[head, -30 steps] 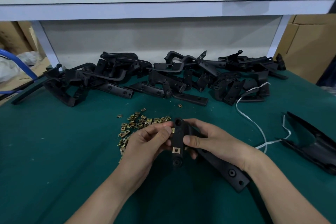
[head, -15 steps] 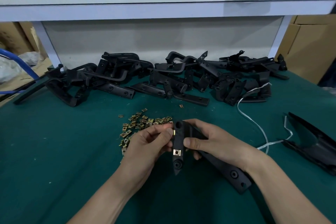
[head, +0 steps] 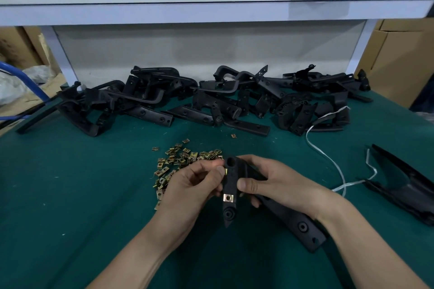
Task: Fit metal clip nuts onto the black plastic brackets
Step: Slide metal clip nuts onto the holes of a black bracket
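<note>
My right hand (head: 270, 183) grips a black plastic bracket (head: 231, 180) just above the green table, thumb across its front face. One brass clip nut (head: 228, 198) sits fitted on the bracket's lower part. My left hand (head: 195, 185) pinches a second clip nut (head: 225, 171) against the bracket's left edge, near its upper end. The bracket's long arm (head: 298, 225) runs down and right under my right wrist. A loose heap of clip nuts (head: 180, 159) lies on the table just beyond my left hand.
A long pile of black brackets (head: 211, 101) spreads across the back of the green table (head: 70, 195). Another black part (head: 406, 185) lies at the right edge beside a white strap (head: 328, 159). A white shelf (head: 211, 7) overhangs the back.
The bracket has stayed almost in place between both hands. My left thumb and finger have pressed the second clip nut closer onto the bracket's left edge.
</note>
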Motion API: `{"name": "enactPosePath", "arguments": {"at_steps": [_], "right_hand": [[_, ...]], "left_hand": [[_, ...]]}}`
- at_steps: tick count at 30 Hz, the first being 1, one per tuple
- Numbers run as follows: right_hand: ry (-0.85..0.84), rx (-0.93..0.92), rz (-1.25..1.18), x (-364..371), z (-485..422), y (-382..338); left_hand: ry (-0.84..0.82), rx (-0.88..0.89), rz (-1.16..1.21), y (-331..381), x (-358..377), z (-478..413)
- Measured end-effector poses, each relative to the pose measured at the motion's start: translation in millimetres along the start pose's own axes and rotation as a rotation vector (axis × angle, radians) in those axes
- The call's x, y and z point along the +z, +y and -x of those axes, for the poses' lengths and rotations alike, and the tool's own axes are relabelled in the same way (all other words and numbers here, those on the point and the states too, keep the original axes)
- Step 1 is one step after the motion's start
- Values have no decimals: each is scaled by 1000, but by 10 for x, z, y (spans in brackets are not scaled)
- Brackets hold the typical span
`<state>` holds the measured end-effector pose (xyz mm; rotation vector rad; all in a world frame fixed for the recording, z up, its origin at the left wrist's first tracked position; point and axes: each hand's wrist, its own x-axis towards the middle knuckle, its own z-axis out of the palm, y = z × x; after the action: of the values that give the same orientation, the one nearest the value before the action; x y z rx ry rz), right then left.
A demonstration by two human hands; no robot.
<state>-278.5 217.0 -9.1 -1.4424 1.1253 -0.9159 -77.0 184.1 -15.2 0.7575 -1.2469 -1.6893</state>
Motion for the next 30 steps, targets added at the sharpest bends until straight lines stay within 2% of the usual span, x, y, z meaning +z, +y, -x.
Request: {"name": "enactPosePath", "arguments": {"at_steps": [5, 8, 13, 25, 30], "right_hand": [[0, -7, 19, 26, -2, -26], [35, -37, -29, 89, -27, -42], [119, -44, -81, 89, -50, -22], [121, -41, -43, 91, -83, 34], [127, -53, -24, 106, -80, 30]], "left_hand": [[-5, 12, -25, -34, -7, 5], [48, 20, -6, -53, 24, 12], [168, 169, -216, -69, 115, 72], [288, 205, -520, -146, 170, 122], [269, 237, -619, -174, 166, 131]]}}
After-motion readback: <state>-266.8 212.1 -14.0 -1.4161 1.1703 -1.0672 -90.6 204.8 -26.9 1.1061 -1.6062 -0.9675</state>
